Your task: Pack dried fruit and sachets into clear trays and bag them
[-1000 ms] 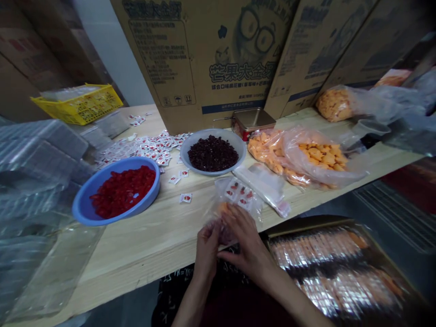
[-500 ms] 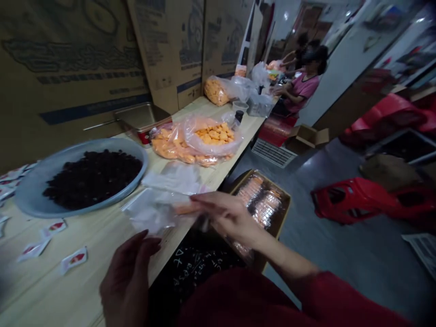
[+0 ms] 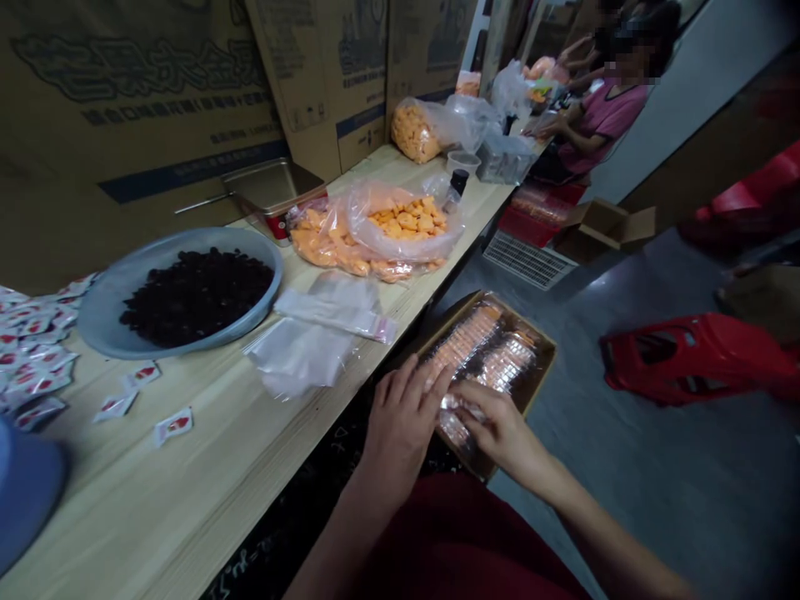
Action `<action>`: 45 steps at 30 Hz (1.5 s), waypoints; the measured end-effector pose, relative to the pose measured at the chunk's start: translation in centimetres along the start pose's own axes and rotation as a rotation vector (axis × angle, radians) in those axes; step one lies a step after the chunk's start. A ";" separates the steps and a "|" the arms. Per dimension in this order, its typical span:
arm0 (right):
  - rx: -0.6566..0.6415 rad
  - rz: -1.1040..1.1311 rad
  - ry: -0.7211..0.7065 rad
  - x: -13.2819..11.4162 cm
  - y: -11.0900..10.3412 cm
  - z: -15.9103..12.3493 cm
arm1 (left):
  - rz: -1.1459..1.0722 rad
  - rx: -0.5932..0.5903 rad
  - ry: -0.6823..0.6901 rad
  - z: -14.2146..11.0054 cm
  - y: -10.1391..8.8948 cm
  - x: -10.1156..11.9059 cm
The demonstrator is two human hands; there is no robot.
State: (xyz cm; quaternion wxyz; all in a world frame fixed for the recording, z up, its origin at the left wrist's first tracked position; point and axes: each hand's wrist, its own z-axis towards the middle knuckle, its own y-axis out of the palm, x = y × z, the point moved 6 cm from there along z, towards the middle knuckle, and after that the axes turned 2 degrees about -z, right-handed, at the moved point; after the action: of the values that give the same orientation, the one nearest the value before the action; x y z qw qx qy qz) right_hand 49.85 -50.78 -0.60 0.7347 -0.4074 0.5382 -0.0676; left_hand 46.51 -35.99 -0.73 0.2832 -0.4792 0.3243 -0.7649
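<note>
My left hand (image 3: 403, 425) and my right hand (image 3: 500, 429) rest side by side on shiny wrapped orange packets (image 3: 478, 350) in a shallow cardboard tray (image 3: 527, 402). Both hands have their fingers spread, and they hide the tray's near part. Beyond the table edge, a crumpled clear plastic bag (image 3: 300, 354) lies on the pale wooden table (image 3: 206, 433), with a flat sealed bag (image 3: 334, 312) beside it. Neither hand touches these bags.
A grey-blue bowl (image 3: 93, 325) of dark berries, bagged orange pieces (image 3: 400, 225), small red-printed sachets (image 3: 31, 350) and a metal tin (image 3: 275, 192) stand on the table. A co-worker (image 3: 600, 117) sits at the far end. A red stool (image 3: 700, 358) lies on the floor.
The view has swung right. My hands have moved off the clear bag and now rest on the tray's packets, and the bag lies on the table.
</note>
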 end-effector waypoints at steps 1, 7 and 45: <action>-0.012 0.014 -0.002 -0.2 0.6 -0.1 | 0.003 -0.048 -0.020 0.2 0.7 -0.3; -0.133 0.226 0.061 2.1 1.1 0.1 | 0.019 -0.211 -0.100 -0.7 1.5 -2.3; -0.228 -0.380 0.689 33.1 9.5 5.1 | -0.313 -0.519 0.184 9.4 17.5 -7.9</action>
State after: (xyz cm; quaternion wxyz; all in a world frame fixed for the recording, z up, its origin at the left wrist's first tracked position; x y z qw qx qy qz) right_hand 64.61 -59.64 -30.85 0.4361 -0.5318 0.6720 -0.2746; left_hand 60.25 -43.23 -15.37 -0.0003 -0.5082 0.4551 -0.7312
